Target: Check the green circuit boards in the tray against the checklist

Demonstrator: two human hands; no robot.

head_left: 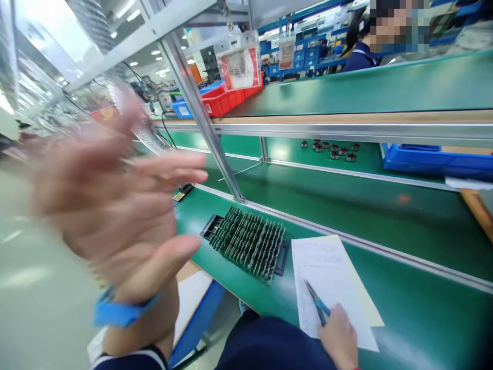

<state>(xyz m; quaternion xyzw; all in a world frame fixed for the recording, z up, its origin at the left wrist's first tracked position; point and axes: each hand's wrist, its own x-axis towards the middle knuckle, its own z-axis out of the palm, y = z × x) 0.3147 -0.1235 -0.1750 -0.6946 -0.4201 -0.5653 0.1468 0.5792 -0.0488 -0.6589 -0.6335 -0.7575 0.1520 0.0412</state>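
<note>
My left hand (pixel 127 205) is raised close to the camera, blurred by motion, its fingers spread and nothing in it. A blue band (pixel 123 311) circles that wrist. At the lower right, my right hand (pixel 339 334) is closed around long-nose pliers (pixel 316 302) with blue and dark handles. The tips of the pliers point away from me over a printed white sheet (pixel 314 262), with a yellowish sheet (pixel 364 293) partly beneath it. To the left of the papers, rows of small green circuit boards (pixel 250 239) stand upright in a black rack (pixel 284 258).
A metal post (pixel 208 123) rises behind the rack to an upper shelf (pixel 346 97). Red bins (pixel 231 100) stand up there. Several small round parts (pixel 334 151) and a blue tray (pixel 435 162) lie at the back. Another person (pixel 362 56) is beyond the shelf.
</note>
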